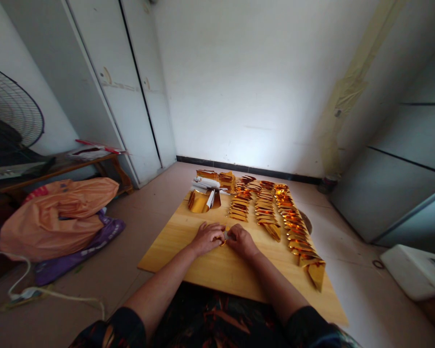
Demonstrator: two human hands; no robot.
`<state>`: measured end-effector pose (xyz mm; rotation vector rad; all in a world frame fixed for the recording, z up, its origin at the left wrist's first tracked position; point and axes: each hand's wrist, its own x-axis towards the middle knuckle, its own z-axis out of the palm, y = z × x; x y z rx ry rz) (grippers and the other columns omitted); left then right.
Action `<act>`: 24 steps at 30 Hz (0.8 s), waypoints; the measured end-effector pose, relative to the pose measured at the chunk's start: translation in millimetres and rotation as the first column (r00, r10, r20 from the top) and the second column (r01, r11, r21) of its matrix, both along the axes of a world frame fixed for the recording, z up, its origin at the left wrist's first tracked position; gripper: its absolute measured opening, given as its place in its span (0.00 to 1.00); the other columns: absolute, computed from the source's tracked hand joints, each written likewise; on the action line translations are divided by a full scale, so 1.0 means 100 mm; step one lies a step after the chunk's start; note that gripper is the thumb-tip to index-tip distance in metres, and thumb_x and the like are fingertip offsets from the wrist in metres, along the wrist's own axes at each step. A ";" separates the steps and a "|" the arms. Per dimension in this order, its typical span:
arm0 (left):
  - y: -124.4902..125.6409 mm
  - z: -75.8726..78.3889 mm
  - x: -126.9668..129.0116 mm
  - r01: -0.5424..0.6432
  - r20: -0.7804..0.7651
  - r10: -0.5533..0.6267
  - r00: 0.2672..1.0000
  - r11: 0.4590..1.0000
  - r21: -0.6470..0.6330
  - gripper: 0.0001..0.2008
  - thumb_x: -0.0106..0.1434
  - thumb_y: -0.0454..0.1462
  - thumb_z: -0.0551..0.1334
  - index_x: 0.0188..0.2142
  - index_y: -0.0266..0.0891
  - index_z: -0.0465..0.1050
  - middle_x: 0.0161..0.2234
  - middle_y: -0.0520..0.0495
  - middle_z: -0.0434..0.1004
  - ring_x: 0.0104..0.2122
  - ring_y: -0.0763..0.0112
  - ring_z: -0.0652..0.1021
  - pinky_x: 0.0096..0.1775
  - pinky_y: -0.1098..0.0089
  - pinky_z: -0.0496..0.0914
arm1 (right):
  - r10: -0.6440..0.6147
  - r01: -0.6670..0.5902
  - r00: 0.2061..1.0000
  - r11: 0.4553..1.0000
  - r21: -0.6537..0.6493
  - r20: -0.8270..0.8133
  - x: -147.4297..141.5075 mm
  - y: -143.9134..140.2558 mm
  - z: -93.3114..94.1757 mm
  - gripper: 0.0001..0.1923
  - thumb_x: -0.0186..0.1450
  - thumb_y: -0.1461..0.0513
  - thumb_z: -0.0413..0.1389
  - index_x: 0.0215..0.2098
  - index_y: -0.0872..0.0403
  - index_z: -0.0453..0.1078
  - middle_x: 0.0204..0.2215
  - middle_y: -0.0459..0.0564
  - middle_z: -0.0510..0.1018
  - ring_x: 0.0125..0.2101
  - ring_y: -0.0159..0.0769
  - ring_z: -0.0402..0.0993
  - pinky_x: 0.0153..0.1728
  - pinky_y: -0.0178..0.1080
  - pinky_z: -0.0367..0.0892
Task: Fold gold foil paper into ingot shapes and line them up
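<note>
My left hand (207, 237) and my right hand (241, 240) meet at the middle of a light wooden board (188, 251). Between their fingertips they pinch a small piece of gold foil paper (224, 237), mostly hidden by the fingers. Beyond the hands, folded gold pieces (266, 208) lie overlapped in three rows; the right-hand row (299, 232) runs toward the board's near right edge. At the far left of the board are curled gold sheets (199, 200) and white paper rolls (206, 182).
The board lies low over a tiled floor. An orange plastic bag (58, 212) and purple cloth (76, 251) lie at left, with a fan (10, 121) and a low wooden bench (65, 166). A white cord (50, 292) trails on the floor. A white box (415, 270) stands at right.
</note>
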<state>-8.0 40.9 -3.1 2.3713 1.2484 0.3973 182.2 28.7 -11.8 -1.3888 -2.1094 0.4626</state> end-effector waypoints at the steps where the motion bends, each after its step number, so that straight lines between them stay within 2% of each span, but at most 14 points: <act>1: 0.00 0.00 0.00 0.001 0.001 -0.001 1.000 1.000 0.000 0.07 0.59 0.37 0.59 0.35 0.49 0.76 0.56 0.53 0.69 0.59 0.60 0.63 0.60 0.46 0.46 | -0.002 0.002 1.000 1.000 0.000 0.002 0.00 0.00 0.00 0.03 0.56 0.66 0.58 0.30 0.55 0.69 0.30 0.46 0.72 0.30 0.30 0.68 0.33 0.31 0.64; 7: -0.01 -0.01 0.01 -0.001 -0.006 0.001 1.000 1.000 0.031 0.07 0.60 0.38 0.60 0.35 0.50 0.76 0.56 0.55 0.69 0.58 0.61 0.64 0.59 0.50 0.49 | -0.046 0.049 0.997 0.998 0.035 -0.069 0.01 0.04 -0.05 0.11 0.52 0.73 0.50 0.29 0.54 0.68 0.28 0.46 0.72 0.31 0.32 0.69 0.34 0.32 0.65; 10: -0.04 -0.01 0.01 0.000 -0.005 0.000 1.000 0.997 0.080 0.07 0.61 0.39 0.60 0.35 0.50 0.77 0.55 0.55 0.70 0.57 0.63 0.66 0.58 0.55 0.53 | -0.088 0.099 0.988 0.991 0.084 -0.126 0.03 0.01 -0.04 0.12 0.54 0.73 0.47 0.30 0.54 0.68 0.30 0.48 0.72 0.33 0.32 0.70 0.36 0.32 0.65; 13: -0.11 0.01 0.01 -0.009 -0.008 0.010 1.000 0.993 0.115 0.07 0.62 0.39 0.59 0.37 0.51 0.77 0.55 0.55 0.71 0.55 0.65 0.67 0.56 0.59 0.55 | -0.110 0.119 0.987 0.990 0.075 -0.121 0.04 -0.09 0.01 0.12 0.56 0.72 0.48 0.32 0.54 0.69 0.31 0.48 0.74 0.33 0.33 0.71 0.36 0.32 0.65; 16: -0.19 0.05 0.02 -0.027 -0.036 0.031 0.999 0.991 0.128 0.09 0.63 0.40 0.58 0.40 0.53 0.76 0.56 0.54 0.69 0.55 0.63 0.67 0.54 0.57 0.57 | -0.052 0.054 0.998 0.998 0.045 -0.044 0.02 -0.22 0.07 0.10 0.59 0.70 0.49 0.33 0.53 0.70 0.31 0.46 0.76 0.32 0.32 0.72 0.35 0.31 0.64; 19: -0.24 0.08 0.04 -0.048 -0.087 0.059 0.994 0.991 0.125 0.11 0.64 0.39 0.57 0.43 0.54 0.75 0.58 0.53 0.67 0.55 0.60 0.66 0.52 0.54 0.58 | 0.052 -0.060 0.993 0.995 0.077 0.107 -0.04 -0.34 0.09 0.09 0.60 0.69 0.50 0.33 0.53 0.71 0.30 0.46 0.77 0.32 0.33 0.71 0.36 0.32 0.63; 21: -0.25 0.09 0.05 -0.048 -0.122 0.064 0.990 0.991 0.128 0.12 0.64 0.38 0.56 0.44 0.54 0.74 0.59 0.52 0.65 0.55 0.58 0.66 0.51 0.52 0.58 | 0.049 -0.082 0.972 0.987 0.136 0.231 -0.06 -0.38 0.09 0.08 0.61 0.68 0.51 0.32 0.53 0.71 0.29 0.48 0.77 0.32 0.35 0.70 0.36 0.34 0.62; 24: -0.25 0.08 0.04 -0.033 -0.146 0.053 0.988 0.990 0.137 0.14 0.63 0.36 0.56 0.45 0.55 0.74 0.60 0.52 0.65 0.55 0.57 0.66 0.50 0.51 0.57 | 0.025 -0.103 0.943 0.970 0.222 0.331 -0.07 -0.39 0.06 0.08 0.66 0.65 0.51 0.36 0.53 0.72 0.30 0.50 0.77 0.34 0.36 0.69 0.37 0.36 0.60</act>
